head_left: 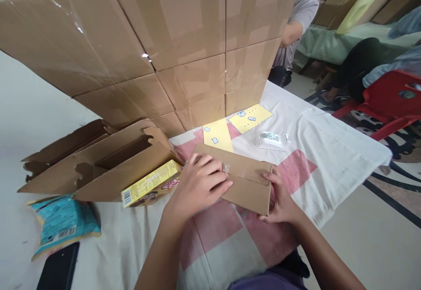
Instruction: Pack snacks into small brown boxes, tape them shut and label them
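A small brown cardboard box (245, 189) is tilted above the table, with a seam along its top face and a scrap of clear tape on it. My left hand (205, 180) lies over the box's left part, fingers bent across the top near the tape. At the right end, my right hand (278, 195) grips the box, thumb on the top edge and fingers around the lower corner. Just beyond the box, a yellow paper strip (217, 135) lies on the cloth, and a second yellow sheet (251, 118) with blue outlines sits behind it.
A tall cardboard partition (190, 31) stands at the back. On the left are open cardboard boxes (121, 167), a yellow carton (151, 182), a blue snack packet (66, 222) and a black phone (59, 268). A clear plastic piece (269, 140) lies right. Another person (297, 22) is behind the partition.
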`<state>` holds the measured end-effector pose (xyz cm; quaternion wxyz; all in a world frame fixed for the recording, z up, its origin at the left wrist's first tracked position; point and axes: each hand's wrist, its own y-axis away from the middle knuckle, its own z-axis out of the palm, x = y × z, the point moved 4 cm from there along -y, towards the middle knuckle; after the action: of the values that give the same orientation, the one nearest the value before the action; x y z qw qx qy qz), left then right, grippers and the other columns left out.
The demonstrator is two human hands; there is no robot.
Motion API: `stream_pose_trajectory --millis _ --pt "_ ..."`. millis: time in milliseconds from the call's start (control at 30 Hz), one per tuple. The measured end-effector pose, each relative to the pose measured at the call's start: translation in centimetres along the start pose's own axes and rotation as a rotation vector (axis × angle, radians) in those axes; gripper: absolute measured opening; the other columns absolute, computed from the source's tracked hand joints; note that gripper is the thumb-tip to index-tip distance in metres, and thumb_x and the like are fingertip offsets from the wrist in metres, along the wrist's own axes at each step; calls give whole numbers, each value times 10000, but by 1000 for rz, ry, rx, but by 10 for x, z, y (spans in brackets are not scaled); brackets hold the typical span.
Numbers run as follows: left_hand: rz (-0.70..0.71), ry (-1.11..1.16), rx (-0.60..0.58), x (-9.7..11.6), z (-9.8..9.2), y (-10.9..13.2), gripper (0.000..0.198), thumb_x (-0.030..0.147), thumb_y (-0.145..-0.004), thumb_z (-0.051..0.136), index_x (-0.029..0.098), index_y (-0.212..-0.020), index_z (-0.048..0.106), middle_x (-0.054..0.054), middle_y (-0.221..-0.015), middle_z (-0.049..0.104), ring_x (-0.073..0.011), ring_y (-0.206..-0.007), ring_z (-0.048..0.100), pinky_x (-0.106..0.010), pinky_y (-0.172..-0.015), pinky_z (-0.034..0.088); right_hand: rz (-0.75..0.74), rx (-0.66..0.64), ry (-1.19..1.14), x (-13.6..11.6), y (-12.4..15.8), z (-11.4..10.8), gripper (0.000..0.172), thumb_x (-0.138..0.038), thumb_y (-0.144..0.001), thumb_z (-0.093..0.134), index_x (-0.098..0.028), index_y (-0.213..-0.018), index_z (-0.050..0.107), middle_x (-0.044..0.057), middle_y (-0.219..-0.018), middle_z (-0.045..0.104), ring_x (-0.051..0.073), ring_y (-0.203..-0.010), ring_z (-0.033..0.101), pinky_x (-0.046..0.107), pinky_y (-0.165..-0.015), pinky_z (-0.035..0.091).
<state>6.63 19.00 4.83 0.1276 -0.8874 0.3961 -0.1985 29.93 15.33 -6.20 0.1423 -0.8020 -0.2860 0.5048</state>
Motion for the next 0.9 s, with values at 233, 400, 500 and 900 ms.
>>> stream_pose_trajectory --millis 233,400,500,900 --pt "-4 -11 92 2 0 0 155 290 -954 628 231 -825 691 11 -876 712 -168 -843 541 -390 -821 360 -23 9 -28 -2 -3 -2 996 -581 -674 837 -354 -1484 303 129 -1342 361 405 -1308 389 596 -1025 439" --pt "-31 -23 81 2 0 -1 111 318 -953 633 239 -904 694 12 -965 747 -178 -893 570 -407 -853 361 8 1 -23 1 -1 -2 1033 -595 -640 851 -376 -1483 295 126 -1342 373 418 -1304 407 610 -1016 450" --pt "-35 -22 64 2 0 -2 98 315 -953 633 253 -975 706 15 -992 754 -183 -908 576 -413 -855 362 3 0 -36 0 -1 -3 1017 -584 -656 846 -371 -1484 296 132 -1380 347 427 -1343 377 619 -1042 431" --pt "-59 22 122 3 0 -3 110 264 -909 666 244 -804 693 38 -867 747 -166 -872 581 -404 -845 380 -1 -8 -33 -1 -1 -3 1018 -555 -644 864 -370 -1477 308 130 -1384 354 413 -1345 398 592 -1039 454"
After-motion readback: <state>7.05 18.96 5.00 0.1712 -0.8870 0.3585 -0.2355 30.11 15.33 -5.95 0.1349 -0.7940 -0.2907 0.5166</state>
